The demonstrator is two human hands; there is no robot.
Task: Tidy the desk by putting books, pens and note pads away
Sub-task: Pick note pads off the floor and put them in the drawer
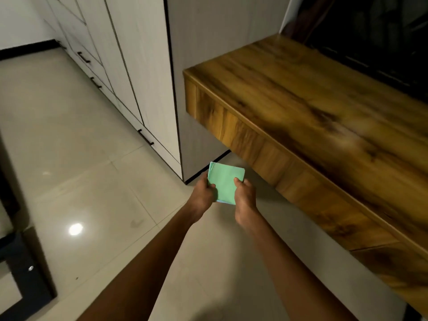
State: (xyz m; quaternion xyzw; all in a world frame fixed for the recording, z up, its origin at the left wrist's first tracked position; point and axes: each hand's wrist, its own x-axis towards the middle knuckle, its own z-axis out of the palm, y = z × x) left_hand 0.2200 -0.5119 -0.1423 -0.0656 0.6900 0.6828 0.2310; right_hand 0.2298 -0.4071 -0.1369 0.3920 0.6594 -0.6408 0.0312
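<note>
Small square pad of pale green paper notes (225,183) — judged light, floppy, loose-leaved — is pinched at opposite edges by left hand (202,197) and right hand (245,200) — adequate support.

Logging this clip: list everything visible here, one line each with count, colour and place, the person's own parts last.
note pad: one, green, held in both hands above the floor, left of the desk's near edge
desk: one, brown wood grain, right side
cabinets: one run, pale with dark handles, along the left wall
floor: pale glossy tiles, left and centre
dark furniture: one piece, bottom left, kind unclear
left hand: one, gripping the pad's left edge
right hand: one, gripping the pad's right edge
</note>
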